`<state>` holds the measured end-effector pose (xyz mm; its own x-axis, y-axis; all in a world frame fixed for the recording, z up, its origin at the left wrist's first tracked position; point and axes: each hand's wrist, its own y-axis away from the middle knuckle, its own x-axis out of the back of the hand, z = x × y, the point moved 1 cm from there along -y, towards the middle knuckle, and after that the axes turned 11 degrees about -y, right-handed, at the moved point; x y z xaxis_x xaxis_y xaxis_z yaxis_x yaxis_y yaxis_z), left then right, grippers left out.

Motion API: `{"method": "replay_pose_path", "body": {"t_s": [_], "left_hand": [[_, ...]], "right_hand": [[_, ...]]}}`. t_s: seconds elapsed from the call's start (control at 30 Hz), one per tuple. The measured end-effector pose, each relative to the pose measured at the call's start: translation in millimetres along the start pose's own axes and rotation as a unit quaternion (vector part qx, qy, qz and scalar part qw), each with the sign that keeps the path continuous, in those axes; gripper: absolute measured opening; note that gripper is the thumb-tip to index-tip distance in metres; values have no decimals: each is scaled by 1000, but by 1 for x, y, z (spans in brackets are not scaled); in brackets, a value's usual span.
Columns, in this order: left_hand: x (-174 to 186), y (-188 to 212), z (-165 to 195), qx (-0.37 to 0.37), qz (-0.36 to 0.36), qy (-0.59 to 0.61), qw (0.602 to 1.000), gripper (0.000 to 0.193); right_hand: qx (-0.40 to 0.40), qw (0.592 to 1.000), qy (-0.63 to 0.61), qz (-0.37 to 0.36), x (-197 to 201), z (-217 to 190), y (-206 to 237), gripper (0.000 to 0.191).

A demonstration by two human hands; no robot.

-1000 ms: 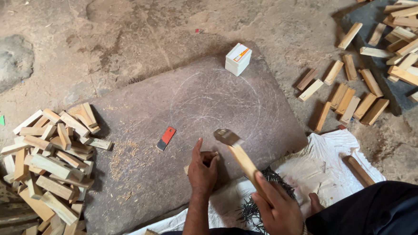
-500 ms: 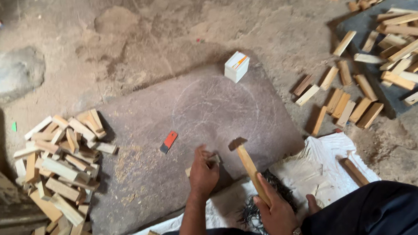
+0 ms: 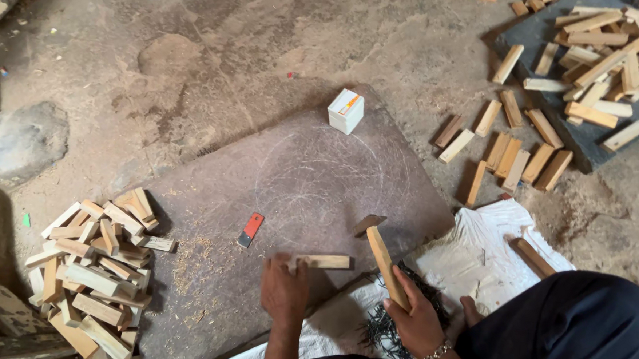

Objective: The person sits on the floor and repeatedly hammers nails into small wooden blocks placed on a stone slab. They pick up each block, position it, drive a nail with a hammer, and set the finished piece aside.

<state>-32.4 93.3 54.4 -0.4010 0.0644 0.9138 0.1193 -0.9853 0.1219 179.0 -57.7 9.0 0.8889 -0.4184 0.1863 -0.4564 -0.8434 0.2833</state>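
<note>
My right hand (image 3: 414, 320) grips the wooden handle of a hammer (image 3: 379, 251), whose head hovers low over a flat stone slab (image 3: 298, 195). My left hand (image 3: 284, 289) rests on the slab's near edge, fingers on one end of a short wooden strip (image 3: 325, 261) that lies flat beside the hammer head. Just under my right hand, a heap of dark nails (image 3: 385, 327) lies on a white sack (image 3: 484, 258).
A red and black flat object (image 3: 250, 229) and a small white box (image 3: 346, 111) lie on the slab. A heap of wooden pieces (image 3: 95, 275) sits at the left. More wooden strips (image 3: 511, 147) lie scattered at the right, several on a dark board (image 3: 587, 140).
The hammer head has dropped towards the slab near the wooden strip. My left hand has slid left along the strip, which now shows flat on the slab.
</note>
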Motion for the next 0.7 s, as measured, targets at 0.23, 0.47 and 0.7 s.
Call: {"method": "replay_pose_path", "body": {"t_s": [0.23,0.47,0.7], "left_hand": [[-37,-8,21,-332,54,-49,940,32],[-55,4,32,-197,133,-45,970,36],[-111,96,29,-236,-243,-13,941,24]], "right_hand": [[-205,978,-12,-33,10,-1,-13,78],[-42,976,213,-37,25,-22,-9,76],[-27,954,286,-88,7,-35,-6,75]]}}
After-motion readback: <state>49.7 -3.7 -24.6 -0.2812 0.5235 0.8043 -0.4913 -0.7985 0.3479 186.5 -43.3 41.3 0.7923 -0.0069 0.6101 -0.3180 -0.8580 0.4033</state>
